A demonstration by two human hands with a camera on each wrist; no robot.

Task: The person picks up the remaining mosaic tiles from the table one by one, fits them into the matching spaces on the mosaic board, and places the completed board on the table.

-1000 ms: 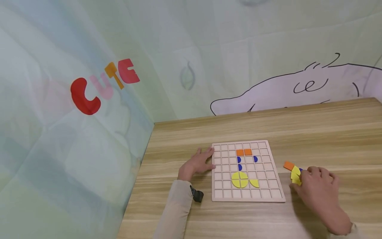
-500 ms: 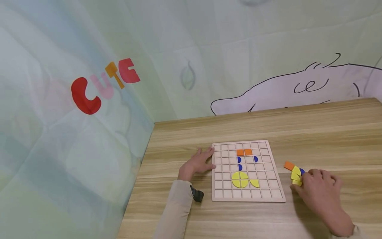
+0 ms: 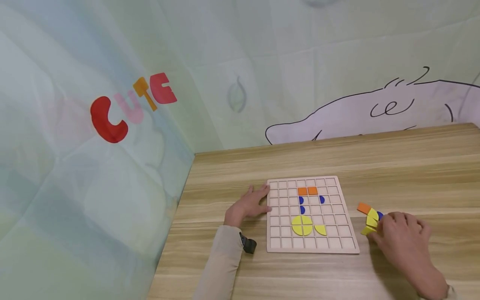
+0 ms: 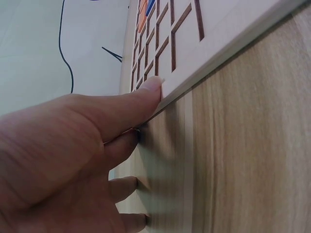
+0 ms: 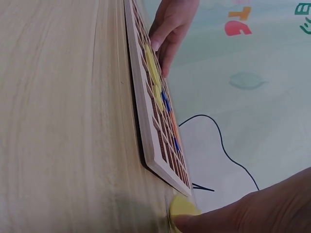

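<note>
A pale wooden grid board (image 3: 279,231) lies on the table. On it sit two orange squares (image 3: 312,191), three blue half-circles (image 3: 322,200), a full disc of yellow quarter-circles (image 3: 297,225) and one lone yellow quarter-circle (image 3: 320,229). My left hand (image 3: 248,205) steadies the board's left edge; the left wrist view shows the thumb (image 4: 146,92) against its rim. Right of the board, my right hand (image 3: 405,239) pinches a yellow quarter-circle piece (image 3: 368,230), tilted up at the thumb tip. The right wrist view shows that thumb on the yellow piece (image 5: 181,208); the other fingers are hidden there.
Beside my right hand lie loose pieces: an orange one (image 3: 363,208), yellow ones (image 3: 372,219) and a blue one (image 3: 380,215) partly covered by the fingers. The wooden table (image 3: 232,166) meets printed cloth walls (image 3: 232,62) at its left and back.
The nearest yellow piece in the loose group has tipped up and shifted slightly left under my right thumb. My left hand and the board have stayed put.
</note>
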